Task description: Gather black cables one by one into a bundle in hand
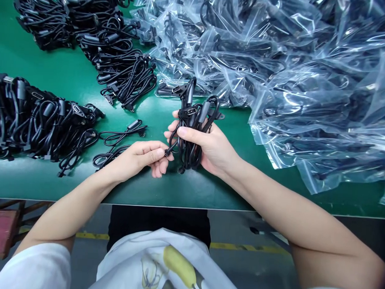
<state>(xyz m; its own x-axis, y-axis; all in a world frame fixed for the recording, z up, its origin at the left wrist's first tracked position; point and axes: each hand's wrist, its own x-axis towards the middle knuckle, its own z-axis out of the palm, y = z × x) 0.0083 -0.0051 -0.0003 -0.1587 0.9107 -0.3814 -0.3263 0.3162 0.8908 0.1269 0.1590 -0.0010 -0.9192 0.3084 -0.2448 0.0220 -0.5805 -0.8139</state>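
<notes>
The right hand [216,147] grips a bundle of black cables [190,150] above the green worktable [184,195], near its front edge. The thumb lies across the front of the bundle; the other fingers wrap behind it, their tips emerging on its left side. Loops and connectors project above the grip, among them a flanged port connector [191,111] just above the thumb and a grey cylindrical sleeve [203,113] to its right. The lower loops hang below the thumb, beside the palm.

The left hand [148,157] pinches a small cable plug [167,153] between thumb and index finger, at the lower left of the bundle; its remaining fingers are loosely curled. The plug's cable leads up towards the right hand's fingertips.

Near the left wrist lie loose coiled cables [115,137], with a row of cable bundles [38,118] further left. A second cable pile [119,57] sits at the upper left. Clear zip bags [277,76] containing dark cables are heaped across the upper right, well apart from the left hand.
</notes>
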